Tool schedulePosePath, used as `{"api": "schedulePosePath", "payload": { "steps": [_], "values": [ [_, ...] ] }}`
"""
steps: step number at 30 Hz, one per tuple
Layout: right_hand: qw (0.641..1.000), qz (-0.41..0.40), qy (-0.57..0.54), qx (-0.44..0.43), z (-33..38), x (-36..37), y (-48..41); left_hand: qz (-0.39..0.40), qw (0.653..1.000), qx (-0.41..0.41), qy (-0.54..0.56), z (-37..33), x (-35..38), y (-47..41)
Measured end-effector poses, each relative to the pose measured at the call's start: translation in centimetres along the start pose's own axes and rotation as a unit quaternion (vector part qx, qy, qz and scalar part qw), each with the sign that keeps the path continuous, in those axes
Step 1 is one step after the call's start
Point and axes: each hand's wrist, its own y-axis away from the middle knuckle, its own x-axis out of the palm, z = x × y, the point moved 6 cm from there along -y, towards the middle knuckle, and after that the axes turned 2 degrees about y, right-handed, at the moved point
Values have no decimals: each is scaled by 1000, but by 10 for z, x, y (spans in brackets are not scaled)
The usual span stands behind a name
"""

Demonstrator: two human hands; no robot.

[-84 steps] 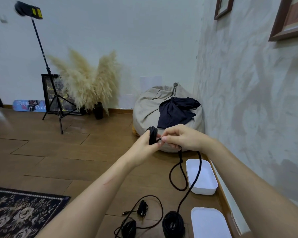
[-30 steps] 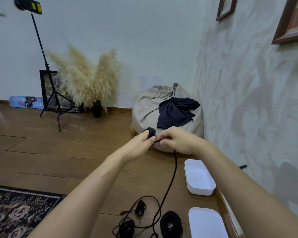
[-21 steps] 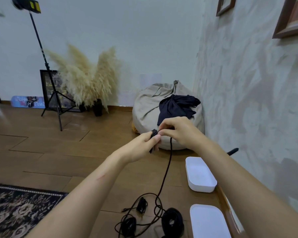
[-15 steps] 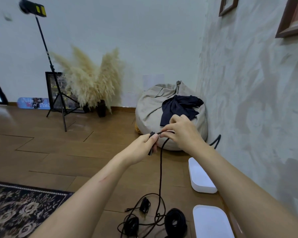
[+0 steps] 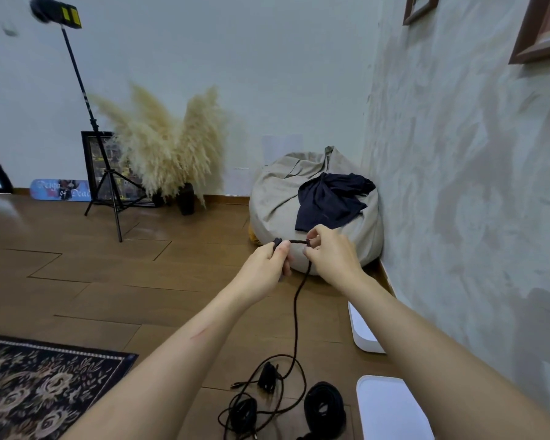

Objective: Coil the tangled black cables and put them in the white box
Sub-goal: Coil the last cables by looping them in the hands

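Single head-worn view — forward and down, near the outstretched arms.

From here I see the left hand (image 5: 269,265) and right hand (image 5: 331,258) side by side, a short run of cable (image 5: 296,312) held between them; the rest drops from the right hand to the floor (image 5: 140,281). Two coils (image 5: 324,409) lie there nearest me, the rug (image 5: 45,385) to their left, the box (image 5: 362,331) to the right by the wall (image 5: 473,185), partly behind the right forearm. Behind the hands sits a beanbag (image 5: 277,198) with a cloth (image 5: 331,198) on it
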Motion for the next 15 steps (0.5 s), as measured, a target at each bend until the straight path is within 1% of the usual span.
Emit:
{"api": "schedulePosePath", "payload": {
  "steps": [3, 5, 8, 10, 12, 15],
  "values": [
    [997, 58, -41, -2, -7, -1, -4, -21, 1000, 10, -3, -5, -7, -1],
    [995, 85, -42, -19, -9, -4, -5, -41, 999, 17, 5, -6, -14, -3],
    [994, 75, 27, -75, -3, -21, -9, -56, 998, 26, 16, -8, -22, -6],
    [990, 60, 52, -114, 7, -35, -13, -60, 997, 40, 38, -13, -26, -6],
    [989, 51, 35, -137, 15, -48, -14, -66, 994, 57, 64, -19, -29, -5],
    [988, 61, -2, -145, 25, -57, -9, -60, 991, 76, 88, -25, -29, -6]
  ]
}}
